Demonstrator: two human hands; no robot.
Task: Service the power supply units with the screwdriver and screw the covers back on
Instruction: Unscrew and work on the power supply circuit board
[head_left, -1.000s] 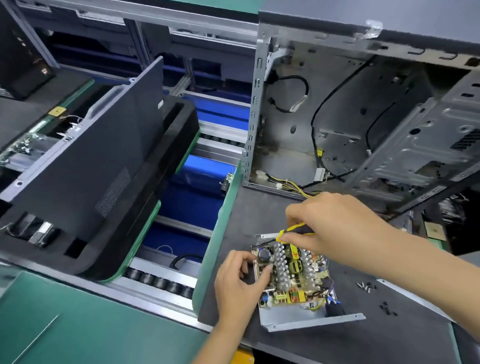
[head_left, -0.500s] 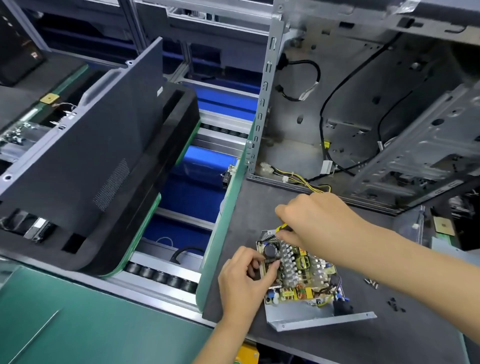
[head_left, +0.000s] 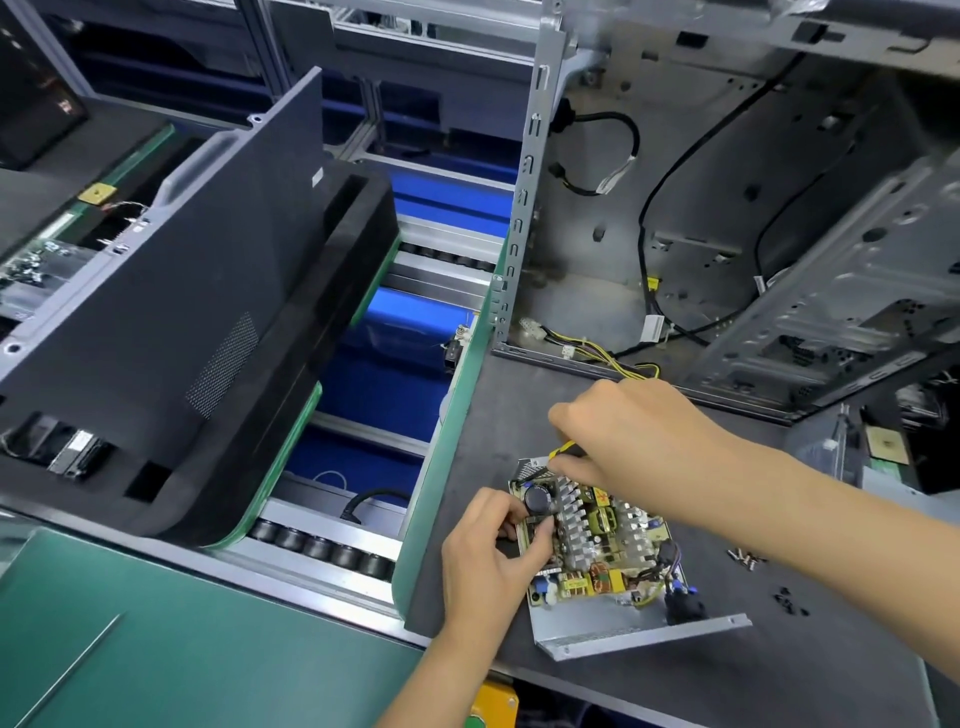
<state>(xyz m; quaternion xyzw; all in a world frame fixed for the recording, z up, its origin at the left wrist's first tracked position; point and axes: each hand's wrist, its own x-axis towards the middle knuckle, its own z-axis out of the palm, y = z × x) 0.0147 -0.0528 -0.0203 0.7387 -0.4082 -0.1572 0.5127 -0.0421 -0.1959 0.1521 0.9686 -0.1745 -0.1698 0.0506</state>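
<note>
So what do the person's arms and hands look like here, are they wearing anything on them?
Both hands are bare: no gloves on the left hand or the right hand. No rings, watch or wrist strap show. Both forearms are uncovered as far as the picture's edge, with no sleeve in view. The left arm enters from the bottom edge, the right from the right edge.

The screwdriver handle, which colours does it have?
Yellow and black, seen in the head view where the screwdriver shows below the right hand.

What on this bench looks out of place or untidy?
Loose screws lie scattered on the mat right of the open power supply, with small black bits nearby, uncontained. Nothing looks damaged.
</note>
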